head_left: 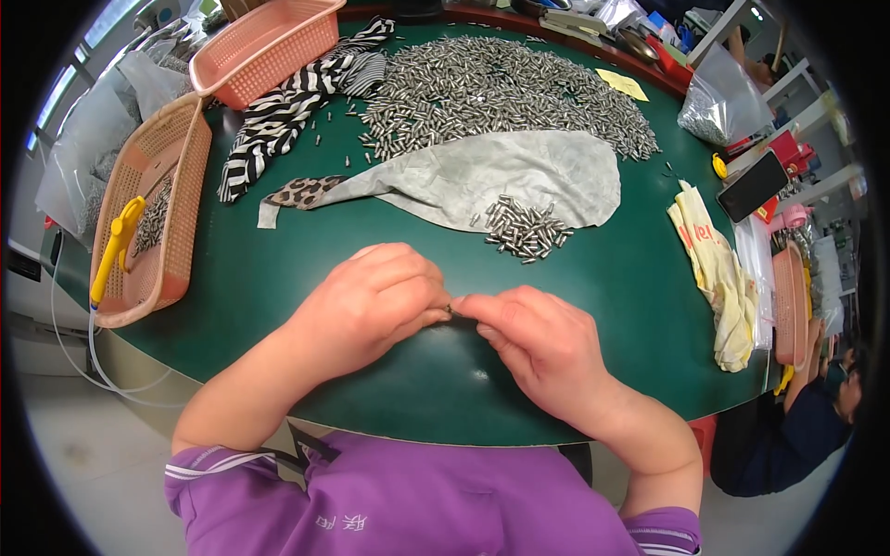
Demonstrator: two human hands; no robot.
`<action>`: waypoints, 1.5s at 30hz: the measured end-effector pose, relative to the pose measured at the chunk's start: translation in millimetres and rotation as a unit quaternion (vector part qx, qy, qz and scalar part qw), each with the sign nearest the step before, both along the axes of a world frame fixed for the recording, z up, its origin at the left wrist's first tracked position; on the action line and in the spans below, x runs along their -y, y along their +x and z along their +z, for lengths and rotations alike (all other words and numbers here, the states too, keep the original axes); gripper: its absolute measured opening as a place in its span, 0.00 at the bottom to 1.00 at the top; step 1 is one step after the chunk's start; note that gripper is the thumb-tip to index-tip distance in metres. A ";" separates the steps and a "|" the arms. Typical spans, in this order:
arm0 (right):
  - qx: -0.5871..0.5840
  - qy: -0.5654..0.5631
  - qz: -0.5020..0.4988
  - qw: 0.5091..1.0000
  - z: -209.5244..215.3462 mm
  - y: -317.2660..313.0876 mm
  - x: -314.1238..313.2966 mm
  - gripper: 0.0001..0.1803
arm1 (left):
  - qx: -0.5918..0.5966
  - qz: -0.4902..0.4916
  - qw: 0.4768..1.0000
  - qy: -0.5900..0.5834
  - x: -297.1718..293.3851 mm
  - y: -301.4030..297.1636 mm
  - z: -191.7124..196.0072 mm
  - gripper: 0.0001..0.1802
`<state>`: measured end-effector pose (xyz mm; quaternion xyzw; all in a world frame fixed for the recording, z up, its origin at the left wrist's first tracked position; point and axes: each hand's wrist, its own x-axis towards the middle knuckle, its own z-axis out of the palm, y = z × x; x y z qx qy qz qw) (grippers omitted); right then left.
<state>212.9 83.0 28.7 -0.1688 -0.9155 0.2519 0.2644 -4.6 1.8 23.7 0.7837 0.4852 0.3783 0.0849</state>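
My left hand (378, 298) and my right hand (545, 335) meet over the near part of the green table (278, 250), both with fingers closed in a pinch. Between their fingertips is a small metal part (451, 309), mostly covered by the fingers. Just beyond them lies a small heap of silvery cylindrical metal parts (527, 230), at the front edge of a grey-white cloth (519, 167). Behind the cloth spreads a large pile of the same kind of parts (501, 88).
At the left, a pink basket (193, 222) holds metal parts and a yellow-handled tool (119, 243); another pink basket (269, 46) is behind it. Striped fabric (278, 120) lies nearby. To the right are pale yellow gloves (709, 278), a phone (752, 185) and a seated person (788, 435).
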 end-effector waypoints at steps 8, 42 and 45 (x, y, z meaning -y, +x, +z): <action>0.000 0.133 -0.029 0.991 -1.3 0.6 -5.8 0.21 | 0.058 -0.012 0.998 -0.031 -0.4 1.5 -2.0 0.10; 0.014 0.100 -0.007 0.995 3.3 1.9 -4.4 0.19 | 0.085 -0.004 0.995 -0.052 0.1 3.4 -4.3 0.09; -0.040 0.074 -0.016 0.996 -1.3 -0.6 -7.4 0.20 | 0.129 0.002 0.989 -0.073 -2.1 4.8 -4.4 0.10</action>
